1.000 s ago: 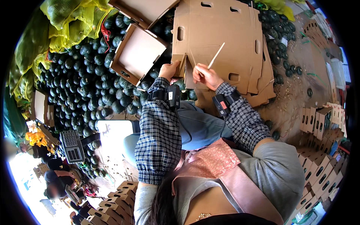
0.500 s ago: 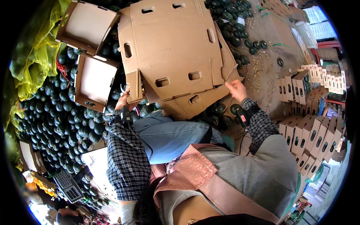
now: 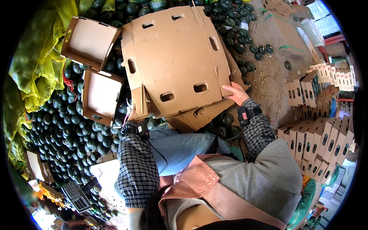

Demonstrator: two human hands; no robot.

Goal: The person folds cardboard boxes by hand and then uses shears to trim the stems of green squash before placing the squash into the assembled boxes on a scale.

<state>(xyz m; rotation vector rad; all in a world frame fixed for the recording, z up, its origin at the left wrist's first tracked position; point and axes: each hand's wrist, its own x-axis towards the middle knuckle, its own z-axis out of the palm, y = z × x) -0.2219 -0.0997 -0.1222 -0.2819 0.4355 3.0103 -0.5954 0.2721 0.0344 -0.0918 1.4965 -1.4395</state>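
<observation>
A large flattened cardboard box [image 3: 180, 57] with oval hand holes lies in front of me, on top of more cardboard [image 3: 207, 115]. My right hand [image 3: 237, 94] is closed on its right edge, thumb and fingers at the near right corner. My left hand [image 3: 131, 113] is at the near left corner, beside a small folded flap [image 3: 139, 102]. Its fingers look curled, and a slim white and pink item sticks out by them, too small to name. The cardboard hides part of the left fingers.
Dark green squashes [image 3: 69, 130] are heaped on the left and beyond the cardboard. Two open cardboard trays [image 3: 102, 96] rest on them. Yellow mesh sacks [image 3: 42, 69] stand far left, a scale [image 3: 78, 197] lower left. Rows of folded boxes [image 3: 314, 142] are at right.
My right hand, pinched just off the corner before, has moved onto the cardboard's right edge. My left hand stays at its corner. The whole view has shifted a little.
</observation>
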